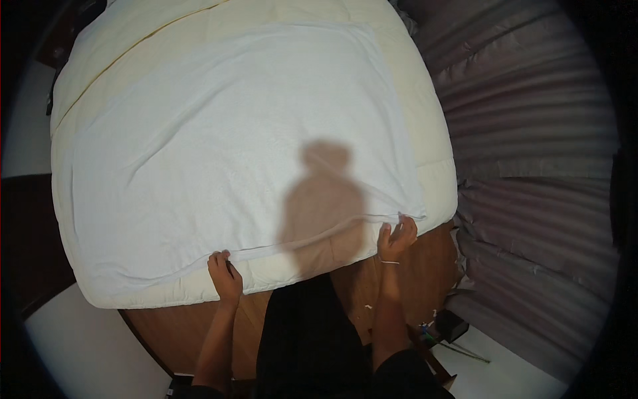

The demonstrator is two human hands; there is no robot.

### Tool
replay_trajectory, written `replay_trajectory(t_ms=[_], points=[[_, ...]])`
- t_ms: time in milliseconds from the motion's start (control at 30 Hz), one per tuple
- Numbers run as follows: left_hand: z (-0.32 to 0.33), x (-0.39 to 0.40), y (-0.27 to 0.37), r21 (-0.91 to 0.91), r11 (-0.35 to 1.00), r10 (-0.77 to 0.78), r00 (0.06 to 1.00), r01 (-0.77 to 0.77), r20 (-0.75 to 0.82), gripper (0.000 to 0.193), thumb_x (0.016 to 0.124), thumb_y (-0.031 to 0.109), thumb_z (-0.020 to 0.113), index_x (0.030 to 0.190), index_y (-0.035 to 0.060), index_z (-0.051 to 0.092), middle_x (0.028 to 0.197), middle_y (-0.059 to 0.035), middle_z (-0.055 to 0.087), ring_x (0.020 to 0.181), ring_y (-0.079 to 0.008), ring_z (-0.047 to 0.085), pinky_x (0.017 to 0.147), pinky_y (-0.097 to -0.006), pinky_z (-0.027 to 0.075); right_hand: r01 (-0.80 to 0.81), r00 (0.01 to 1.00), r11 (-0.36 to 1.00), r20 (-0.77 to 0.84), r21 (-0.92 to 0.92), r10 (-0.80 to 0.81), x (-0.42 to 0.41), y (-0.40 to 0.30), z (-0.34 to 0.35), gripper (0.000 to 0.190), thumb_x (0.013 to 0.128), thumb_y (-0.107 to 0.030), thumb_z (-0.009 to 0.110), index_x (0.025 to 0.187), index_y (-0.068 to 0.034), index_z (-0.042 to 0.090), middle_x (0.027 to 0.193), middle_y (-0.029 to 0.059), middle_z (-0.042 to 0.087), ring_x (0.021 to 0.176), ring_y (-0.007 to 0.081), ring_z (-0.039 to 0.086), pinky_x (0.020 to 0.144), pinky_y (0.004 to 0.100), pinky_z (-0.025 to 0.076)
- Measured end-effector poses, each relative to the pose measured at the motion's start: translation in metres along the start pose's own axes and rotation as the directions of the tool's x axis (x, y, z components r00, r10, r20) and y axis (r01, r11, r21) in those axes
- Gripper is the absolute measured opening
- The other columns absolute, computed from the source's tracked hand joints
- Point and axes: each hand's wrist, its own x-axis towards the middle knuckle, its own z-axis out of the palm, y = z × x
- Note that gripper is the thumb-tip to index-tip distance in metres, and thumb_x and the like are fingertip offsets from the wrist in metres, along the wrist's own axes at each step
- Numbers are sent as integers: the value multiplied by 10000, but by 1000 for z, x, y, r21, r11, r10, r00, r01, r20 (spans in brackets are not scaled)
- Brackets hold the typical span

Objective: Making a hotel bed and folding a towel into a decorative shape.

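Note:
A white cloth sheet point(239, 124) lies spread over a cream quilted bed cover point(432, 184), with soft wrinkles across it. At its near edge, left of centre, my left hand point(225, 277) has its fingers on the hem; a small dark thing shows by the fingers, too unclear to name. Near the sheet's right corner, my right hand point(397, 238) pinches or touches the same edge with bent fingers, a thin white band round its wrist. Whether either hand grips the cloth firmly is hard to see. My shadow falls on the sheet between the hands.
Long greyish-purple curtains point(523, 129) hang along the right side, close to the bed. Wooden flooring point(433, 264) shows below the bed's near edge. A dark box-like object point(451, 325) stands at the lower right. White wall point(89, 344) shows at the lower left.

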Motion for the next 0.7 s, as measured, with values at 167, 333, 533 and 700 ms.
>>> replay_trajectory(t_ms=[167,333,533,700], points=[[11,-7,8,-76,993,-100,992,93,-83,402,856,-54,634,1256,-25,599,1351,-253,471,1302,-436,469,1100,-497,415,391,811,895,540,-213,-225,18,37,-21,387,942,-245,709,1311,-130,683,1369,92,640,1375,277,537,1174,549,293],[13,12,12,147,989,0,1000,-2,9,444,865,17,693,1304,42,637,1412,-258,429,1407,-447,401,1202,-510,341,621,639,779,632,-89,-438,56,70,-9,268,920,-153,698,1187,-130,709,1304,65,663,1350,257,559,1187,540,310],[-7,50,-2,250,958,124,988,-143,89,259,861,27,693,1119,41,694,1226,-195,587,1206,-413,521,1092,-509,426,715,416,666,637,213,-650,110,72,13,137,891,-154,726,983,-58,694,943,88,670,932,242,652,860,453,496],[-14,87,-16,211,952,156,946,-221,284,125,907,184,715,1002,106,690,866,-92,675,890,-332,589,839,-448,446,528,366,761,708,376,-604,140,77,34,177,934,-215,725,831,-80,674,777,81,672,702,291,656,675,416,520]])
